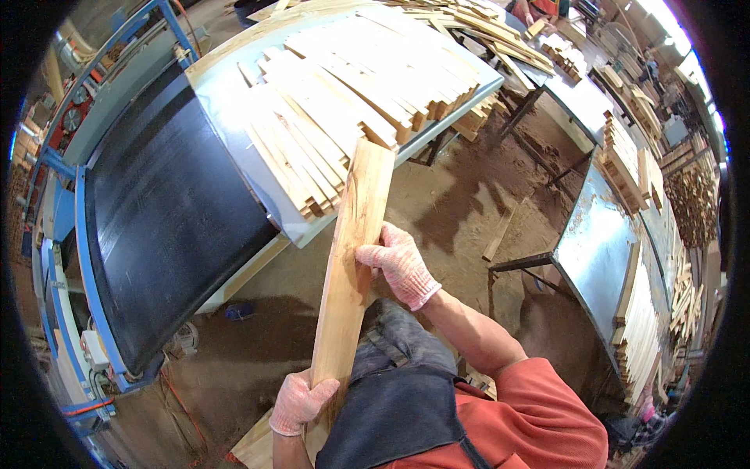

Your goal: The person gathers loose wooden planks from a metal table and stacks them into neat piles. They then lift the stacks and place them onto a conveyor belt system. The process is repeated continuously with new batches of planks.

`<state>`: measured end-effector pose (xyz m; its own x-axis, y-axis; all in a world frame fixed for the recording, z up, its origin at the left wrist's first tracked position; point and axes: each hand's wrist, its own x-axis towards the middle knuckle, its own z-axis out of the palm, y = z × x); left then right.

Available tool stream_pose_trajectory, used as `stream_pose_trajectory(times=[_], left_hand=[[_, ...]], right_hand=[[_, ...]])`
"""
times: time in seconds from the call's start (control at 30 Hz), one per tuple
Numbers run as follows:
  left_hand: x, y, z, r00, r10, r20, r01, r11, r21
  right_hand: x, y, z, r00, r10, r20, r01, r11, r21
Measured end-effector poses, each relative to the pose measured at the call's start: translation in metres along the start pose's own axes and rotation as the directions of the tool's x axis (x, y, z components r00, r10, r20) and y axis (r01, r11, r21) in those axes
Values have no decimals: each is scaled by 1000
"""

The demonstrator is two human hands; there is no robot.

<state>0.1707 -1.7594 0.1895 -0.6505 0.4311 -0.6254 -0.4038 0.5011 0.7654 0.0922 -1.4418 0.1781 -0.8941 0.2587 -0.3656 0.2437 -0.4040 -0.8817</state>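
Note:
I hold a long wooden board (pixel 348 270) slanting up and away in front of my body, with a dark knot-like mark along its middle. My left hand (pixel 303 401), in a pale knitted glove, grips its near end, the thumb lying over the face. Farther up, my right hand (pixel 400 264), gloved alike, clasps the right edge with the thumb on top; its other fingers are partly hidden behind the wood. The board's far end overlaps the view of many wooden strips (pixel 305 144) lying on a metal table (pixel 226 133); whether it touches them I cannot tell.
A wide black conveyor belt (pixel 168 219) in a blue frame runs at the left. On the right, a metal table (pixel 595 262) carries wood stacks (pixel 625 168). One loose strip (pixel 500 234) lies on the dusty floor. Another person's hand (pixel 530 19) shows at the far top.

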Motion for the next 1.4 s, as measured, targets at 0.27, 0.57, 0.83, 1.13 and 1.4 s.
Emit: stream_pose_trajectory(times=[0.27,0.57,0.83,1.13,1.4], left_hand=[[4,23,11,999,38,-3,-36,970,239],[9,34,22,994,109,-18,-97,941,323],[17,21,16,998,-55,25,54,997,52],[13,2,17,991,-118,56,125,979,-162],[9,-4,30,997,-32,67,48,970,-240]], right_hand=[[-3,3,-25,998,-55,-16,56,998,33],[-1,2,-34,992,-118,-47,123,985,123],[-1,4,-47,992,-34,120,14,987,162],[-7,7,-46,972,-55,230,-2,971,240],[-11,4,-49,977,-32,213,-21,971,240]])
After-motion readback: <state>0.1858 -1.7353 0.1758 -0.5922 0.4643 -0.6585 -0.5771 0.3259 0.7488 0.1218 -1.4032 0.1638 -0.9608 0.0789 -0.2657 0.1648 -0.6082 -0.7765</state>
